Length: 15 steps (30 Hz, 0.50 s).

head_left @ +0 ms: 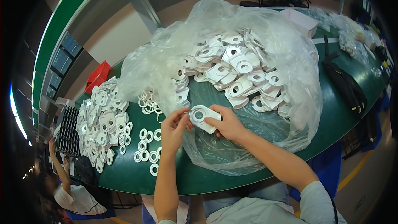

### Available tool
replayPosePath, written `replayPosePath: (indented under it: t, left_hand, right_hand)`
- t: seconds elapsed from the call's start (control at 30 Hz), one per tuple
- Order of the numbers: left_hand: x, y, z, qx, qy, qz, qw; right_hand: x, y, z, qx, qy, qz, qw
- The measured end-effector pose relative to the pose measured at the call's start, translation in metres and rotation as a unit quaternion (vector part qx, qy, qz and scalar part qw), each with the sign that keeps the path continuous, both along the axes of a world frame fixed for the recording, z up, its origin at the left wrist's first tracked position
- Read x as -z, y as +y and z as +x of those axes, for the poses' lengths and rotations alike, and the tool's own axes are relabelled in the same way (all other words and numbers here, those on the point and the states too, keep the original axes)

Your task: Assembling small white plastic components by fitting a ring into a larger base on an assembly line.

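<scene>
Right hand (227, 123) clamped on white ring-ended plate (205, 124) above near side of clear plastic bag (304, 108); left hand (172, 130) curled at ring end (199, 122), contact unclear. Step, judged: working that end; next move calls for steady right grip.

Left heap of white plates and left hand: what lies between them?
In the head view, white rings lie on the green tabletop between that heap and the left hand.
</scene>
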<state>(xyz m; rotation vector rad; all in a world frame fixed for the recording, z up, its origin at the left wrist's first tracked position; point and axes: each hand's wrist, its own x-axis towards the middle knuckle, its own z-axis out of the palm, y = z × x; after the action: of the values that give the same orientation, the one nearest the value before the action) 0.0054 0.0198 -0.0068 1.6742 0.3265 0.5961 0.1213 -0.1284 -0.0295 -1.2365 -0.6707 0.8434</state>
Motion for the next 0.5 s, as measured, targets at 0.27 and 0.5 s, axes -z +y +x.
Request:
replayPosePath:
  t: [0.27, 0.5]
  left_hand:
    - [-0.008, -0.013, -0.001, 0.014, -0.022, 0.047, 0.999]
    - [-0.013, -0.013, -0.004, 0.021, -0.014, 0.036, 0.999]
  right_hand:
    - [0.014, 0.006, -0.008, 0.004, -0.112, 0.050, 0.992]
    - [0.002, 0.002, -0.012, -0.035, -0.030, 0.067, 0.997]
